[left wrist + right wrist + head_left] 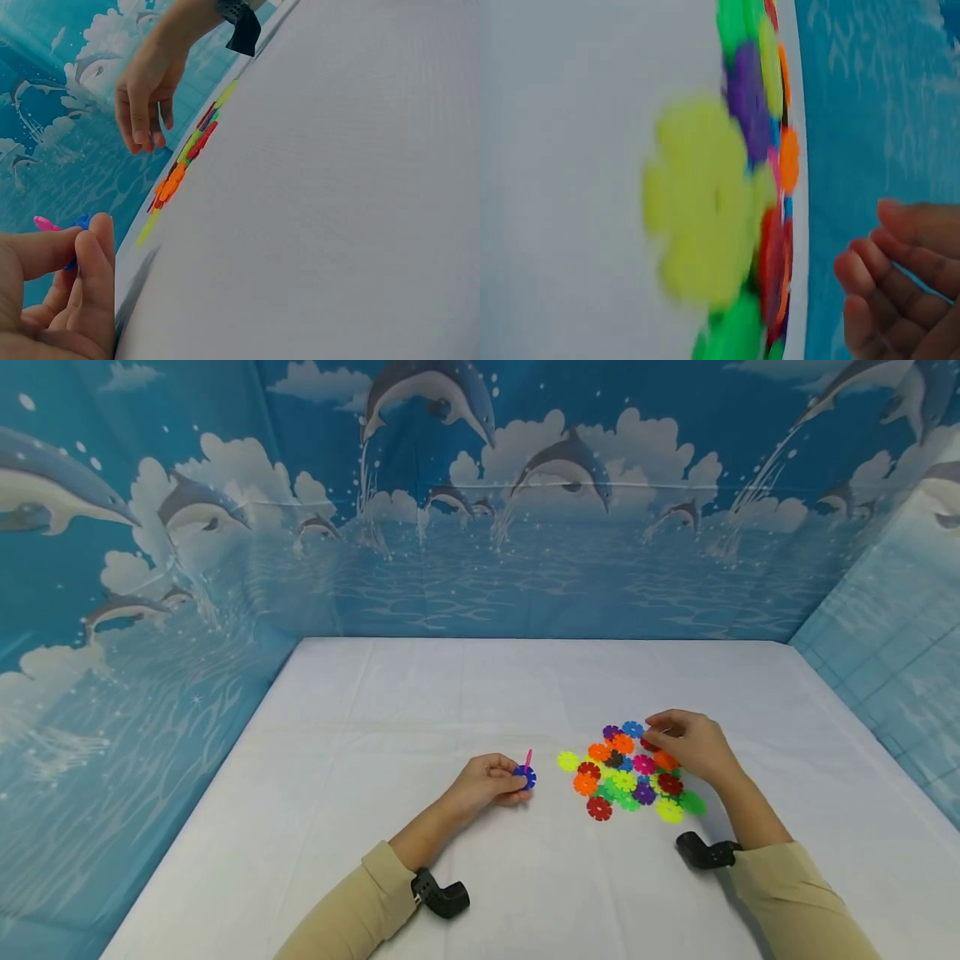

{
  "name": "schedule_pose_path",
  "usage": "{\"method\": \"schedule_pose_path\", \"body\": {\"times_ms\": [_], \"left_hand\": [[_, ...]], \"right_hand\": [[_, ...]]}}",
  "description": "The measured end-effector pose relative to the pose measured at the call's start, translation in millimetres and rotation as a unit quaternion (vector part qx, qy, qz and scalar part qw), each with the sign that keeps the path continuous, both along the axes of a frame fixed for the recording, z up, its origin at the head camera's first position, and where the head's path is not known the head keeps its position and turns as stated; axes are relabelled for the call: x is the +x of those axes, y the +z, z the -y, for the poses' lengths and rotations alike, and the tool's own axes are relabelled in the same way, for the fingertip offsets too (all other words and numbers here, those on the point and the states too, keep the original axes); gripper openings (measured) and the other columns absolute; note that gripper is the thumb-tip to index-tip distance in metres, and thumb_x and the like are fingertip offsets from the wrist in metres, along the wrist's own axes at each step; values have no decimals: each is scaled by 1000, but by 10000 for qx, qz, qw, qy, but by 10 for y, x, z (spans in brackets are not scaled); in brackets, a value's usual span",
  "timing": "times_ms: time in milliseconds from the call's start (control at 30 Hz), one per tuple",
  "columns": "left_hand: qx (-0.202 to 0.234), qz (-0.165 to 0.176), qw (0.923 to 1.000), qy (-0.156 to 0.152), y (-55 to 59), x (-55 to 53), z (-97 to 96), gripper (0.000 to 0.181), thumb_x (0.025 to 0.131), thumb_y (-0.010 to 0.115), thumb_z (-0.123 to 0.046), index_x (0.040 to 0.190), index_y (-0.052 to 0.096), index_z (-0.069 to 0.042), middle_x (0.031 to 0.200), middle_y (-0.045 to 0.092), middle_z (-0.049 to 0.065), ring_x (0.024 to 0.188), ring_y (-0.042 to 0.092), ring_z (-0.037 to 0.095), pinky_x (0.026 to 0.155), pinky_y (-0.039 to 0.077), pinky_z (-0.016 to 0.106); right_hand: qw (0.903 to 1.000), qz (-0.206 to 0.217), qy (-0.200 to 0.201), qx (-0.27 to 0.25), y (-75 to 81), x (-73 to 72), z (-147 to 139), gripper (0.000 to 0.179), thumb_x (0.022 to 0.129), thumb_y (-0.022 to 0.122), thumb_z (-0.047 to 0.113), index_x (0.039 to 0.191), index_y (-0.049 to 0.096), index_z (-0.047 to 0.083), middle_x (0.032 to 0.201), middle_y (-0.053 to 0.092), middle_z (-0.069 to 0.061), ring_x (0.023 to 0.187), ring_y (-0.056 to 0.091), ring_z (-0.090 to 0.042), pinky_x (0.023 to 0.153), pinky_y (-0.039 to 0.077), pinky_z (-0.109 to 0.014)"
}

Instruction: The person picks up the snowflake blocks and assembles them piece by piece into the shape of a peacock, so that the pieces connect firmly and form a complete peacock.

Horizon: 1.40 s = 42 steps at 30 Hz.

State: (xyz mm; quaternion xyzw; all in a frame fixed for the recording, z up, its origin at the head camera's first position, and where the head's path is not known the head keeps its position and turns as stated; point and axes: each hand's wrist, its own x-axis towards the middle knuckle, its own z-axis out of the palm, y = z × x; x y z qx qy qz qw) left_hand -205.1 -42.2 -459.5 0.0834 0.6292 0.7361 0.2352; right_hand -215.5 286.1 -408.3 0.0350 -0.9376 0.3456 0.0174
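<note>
My left hand pinches a blue notched plastic disc between thumb and fingertips. A pink disc, seen edge-on, stands up from the blue one, and the two appear joined. In the left wrist view, fingers cover much of the blue disc. Over the far right part of a loose pile of flower-shaped discs hovers my right hand. Its fingers are loosely bent, and the right wrist view shows nothing between them. Nearest its fingertips is a dark red disc, partly hidden by the hand.
The pile spreads over the white tabletop, with a yellow disc at its left edge, a red disc at the front and a green disc at the right. A dolphin-printed curtain hangs behind the table.
</note>
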Motion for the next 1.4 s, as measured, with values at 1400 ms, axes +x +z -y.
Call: {"method": "schedule_pose_path", "body": {"times_ms": [1400], "left_hand": [[161,54,9999,-12,40,-4,16,10,94,60,2,102,54,5,82,71,7,73,67,8,65,52,16]], "right_hand": [[9993,83,90,-348,44,12,170,26,95,65,15,110,59,-5,95,62,-14,87,60,-29,68,51,-23]]}}
